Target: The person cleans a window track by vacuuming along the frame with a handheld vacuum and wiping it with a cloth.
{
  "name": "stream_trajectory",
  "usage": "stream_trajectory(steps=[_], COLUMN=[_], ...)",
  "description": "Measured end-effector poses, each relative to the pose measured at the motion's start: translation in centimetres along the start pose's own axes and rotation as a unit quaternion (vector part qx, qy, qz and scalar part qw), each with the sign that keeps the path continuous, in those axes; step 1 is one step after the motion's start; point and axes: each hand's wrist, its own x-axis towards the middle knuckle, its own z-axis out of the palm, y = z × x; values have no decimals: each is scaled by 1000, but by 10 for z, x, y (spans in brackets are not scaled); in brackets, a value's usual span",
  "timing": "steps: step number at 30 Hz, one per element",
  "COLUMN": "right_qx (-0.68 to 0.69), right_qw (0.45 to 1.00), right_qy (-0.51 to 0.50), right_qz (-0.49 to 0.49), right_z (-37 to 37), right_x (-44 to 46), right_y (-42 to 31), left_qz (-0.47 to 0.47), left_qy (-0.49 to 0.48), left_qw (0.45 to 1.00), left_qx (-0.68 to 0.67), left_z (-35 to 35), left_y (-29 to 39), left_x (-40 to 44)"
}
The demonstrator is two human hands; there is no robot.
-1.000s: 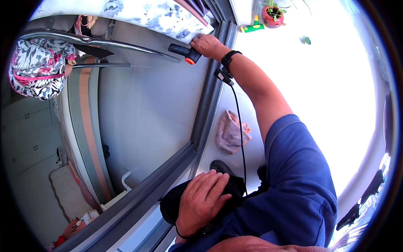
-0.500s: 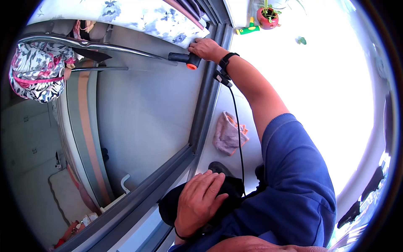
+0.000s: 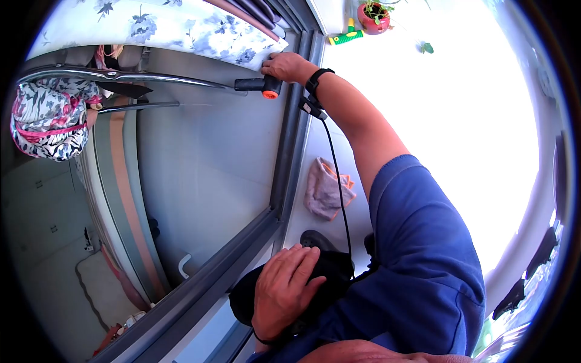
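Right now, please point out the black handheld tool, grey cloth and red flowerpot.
Black handheld tool (image 3: 256, 85): head view, cylindrical part.
Grey cloth (image 3: 324, 191): head view, folded middle.
Red flowerpot (image 3: 375, 26): head view, outer wall.

"What crowds the right hand (image 3: 285, 67)?"
"Fabric (image 3: 200, 37) and the frame (image 3: 287, 151), both near."
"Any free room?"
"Yes, between rail (image 3: 163, 77) and frame. Past the left hand (image 3: 283, 293), rag (image 3: 324, 189) and cord (image 3: 347, 233) intrude."

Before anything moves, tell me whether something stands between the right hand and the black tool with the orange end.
Nothing visible does: the right hand is closed on the black tool, with no gap showing, though the fingers' underside is hidden. The grey cloth lies apart from both.
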Motion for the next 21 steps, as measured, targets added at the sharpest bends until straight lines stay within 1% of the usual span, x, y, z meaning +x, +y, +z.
stream_trajectory(steps=[2,5,8,10,12,13,16,21], right_qx=[1,1,19,-7,25,12,14,3], right_qw=[1000,999,998,999,1000,1000,999,1000], right_qy=[-6,0,-10,-12,-5,-27,-24,5], right_qz=[-4,-48,-56,-53,4,10,24,15], right_z=[-3,6,7,1,-4,-8,-5,-1], right_x=[-5,-6,-3,-3,1,0,2,4], right_y=[2,-1,-5,-4,-4,0,1,-2], left_qz=[5,7,6,8,8,6,-5,-5], left_qy=[-2,-6,-7,-2,-6,-8,-7,-4], left_qw=[1000,1000,1000,1000,1000,1000,1000,1000], left_qx=[-1,1,5,14,15,16,21,16], left_z=[1,2,5,6,5,5,5,7], left_y=[1,3,5,5,5,6,7,11], left_x=[1,2,5,5,5,4,2,3])
